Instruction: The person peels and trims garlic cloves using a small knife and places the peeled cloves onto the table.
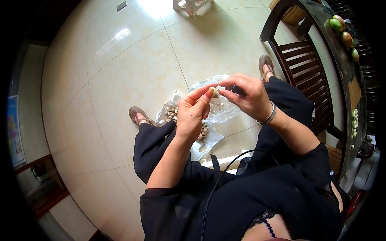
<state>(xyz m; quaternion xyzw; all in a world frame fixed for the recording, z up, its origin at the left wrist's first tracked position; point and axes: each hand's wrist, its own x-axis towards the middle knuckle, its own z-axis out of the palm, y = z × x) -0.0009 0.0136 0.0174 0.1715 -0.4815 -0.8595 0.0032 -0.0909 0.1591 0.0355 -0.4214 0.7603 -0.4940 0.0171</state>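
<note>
My left hand (193,110) pinches a small pale oval piece (213,92), like a peeled seed, between thumb and fingertips. Close against it, my right hand (249,96) has its thumb and fingers curled in; something dark shows beneath those fingers, but I cannot make out what it is. Below my hands, on the floor between my feet, a white plastic bag (210,150) holds several brown seed-like pieces (202,132). Another bag (229,114) beside it has light brown scraps (217,106) in it. My left hand partly hides both bags.
At right stands a dark table (339,60) bearing several green-red fruits (345,39) and a row of pale pieces (355,122). A slatted wooden chair (305,72) is beside it. A white stool (193,6) stands ahead on the tiled floor (132,68). A black cable (217,180) crosses my lap.
</note>
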